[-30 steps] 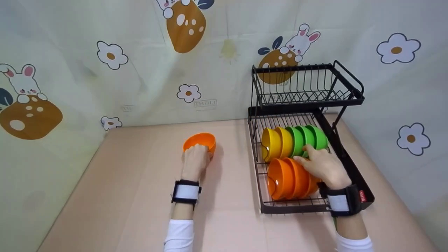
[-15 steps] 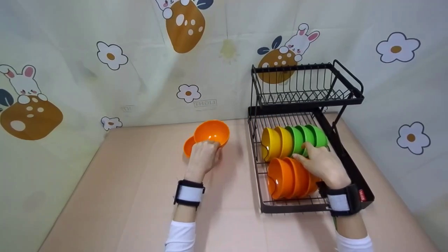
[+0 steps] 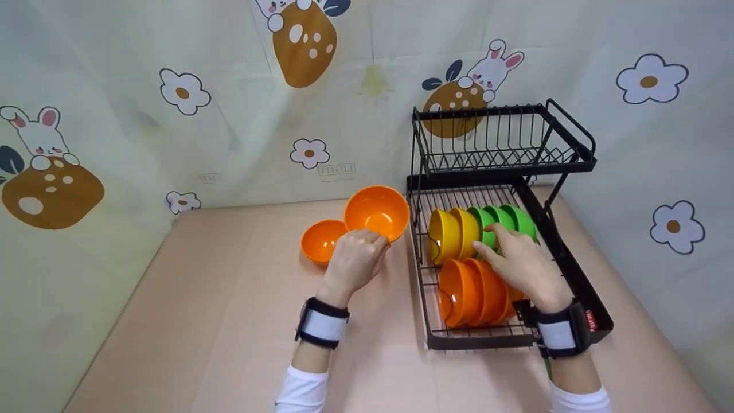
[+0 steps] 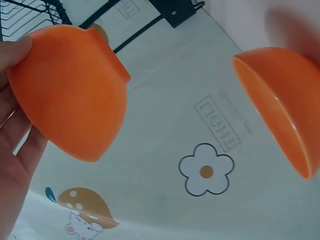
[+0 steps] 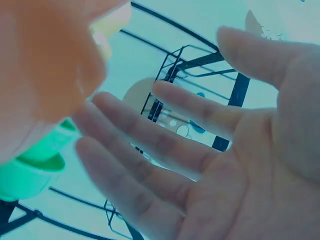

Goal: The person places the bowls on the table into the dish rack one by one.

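Note:
An orange bowl (image 3: 377, 207) is raised and tilted, its inside toward the head camera. My left hand (image 3: 356, 261) pinches its near rim; in the left wrist view the thumb and fingers grip the bowl's edge (image 4: 70, 95). Beside it a second orange bowl (image 3: 320, 244) rests on the table. My right hand (image 3: 524, 267) hovers over the dish rack (image 3: 484, 343) with fingers spread, close to the green bowls (image 3: 504, 221) and the orange bowls (image 3: 461, 295). In the right wrist view that hand (image 5: 215, 165) holds nothing, and a blurred orange shape (image 5: 45, 70) is in front.
The black two-tier dish rack stands on the right of the table (image 3: 229, 315). Its lower level holds yellow bowls (image 3: 453, 235) on edge in line with the green ones, behind the orange row. The upper tier (image 3: 504, 158) overhangs the back. A patterned curtain (image 3: 241, 149) hangs behind.
My left hand has lifted one orange bowl off the other and carried it right toward the rack, uncovering the lower bowl. My right hand has shifted slightly left.

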The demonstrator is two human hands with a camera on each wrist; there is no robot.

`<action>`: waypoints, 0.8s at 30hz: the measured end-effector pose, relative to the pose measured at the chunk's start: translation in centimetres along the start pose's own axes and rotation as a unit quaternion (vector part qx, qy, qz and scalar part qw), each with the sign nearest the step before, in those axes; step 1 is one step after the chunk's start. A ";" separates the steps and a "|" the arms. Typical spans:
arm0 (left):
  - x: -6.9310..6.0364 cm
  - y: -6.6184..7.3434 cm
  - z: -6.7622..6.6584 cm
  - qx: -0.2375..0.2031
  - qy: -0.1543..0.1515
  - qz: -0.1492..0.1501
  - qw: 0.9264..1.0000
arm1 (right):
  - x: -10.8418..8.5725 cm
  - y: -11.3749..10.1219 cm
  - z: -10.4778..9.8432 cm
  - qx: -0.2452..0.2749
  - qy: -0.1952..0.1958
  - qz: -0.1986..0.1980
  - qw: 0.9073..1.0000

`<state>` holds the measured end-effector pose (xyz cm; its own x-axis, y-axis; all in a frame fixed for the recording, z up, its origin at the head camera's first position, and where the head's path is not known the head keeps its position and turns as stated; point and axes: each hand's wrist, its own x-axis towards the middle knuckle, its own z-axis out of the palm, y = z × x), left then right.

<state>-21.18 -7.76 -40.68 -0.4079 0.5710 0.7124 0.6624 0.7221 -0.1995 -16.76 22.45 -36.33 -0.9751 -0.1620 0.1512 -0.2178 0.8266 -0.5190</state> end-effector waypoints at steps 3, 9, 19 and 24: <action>0.4 0.7 -0.1 -0.003 0.010 0.019 1.000 | 0.0 -0.5 0.2 0.025 0.029 -0.015 0.999; 1.1 2.2 0.2 -0.007 0.026 0.063 0.998 | 0.1 -1.6 0.5 0.078 0.046 -0.020 0.996; 1.7 4.3 0.6 0.023 0.034 0.140 0.989 | 0.2 -2.0 1.3 0.151 0.053 -0.052 0.986; 1.9 5.0 0.6 0.015 0.063 0.157 0.985 | 0.1 -2.1 1.2 0.165 0.044 -0.053 0.984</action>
<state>-19.03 -2.83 -40.77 -0.1021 0.7167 0.6899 0.7245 0.5289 -0.4421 -16.49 20.03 -36.27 -0.9418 -0.1797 0.2841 -0.3345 0.5846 -0.7391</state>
